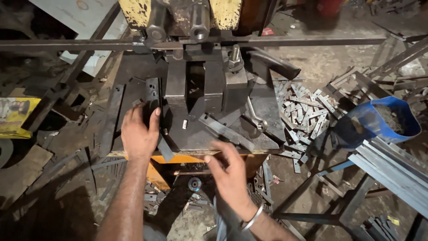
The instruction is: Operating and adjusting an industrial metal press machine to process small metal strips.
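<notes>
Hands at the press bed.
Your left hand lies flat, fingers together, steadying the flat steel strip on the machine table; right hand hovers spread, empty, beside it.

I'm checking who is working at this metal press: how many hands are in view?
2. The left hand lies flat on the dark steel press table, over a flat metal strip. The right hand hovers open at the table's front edge. No other hands show.

Cut strips lie right of the press table (bucket farther right).
</notes>
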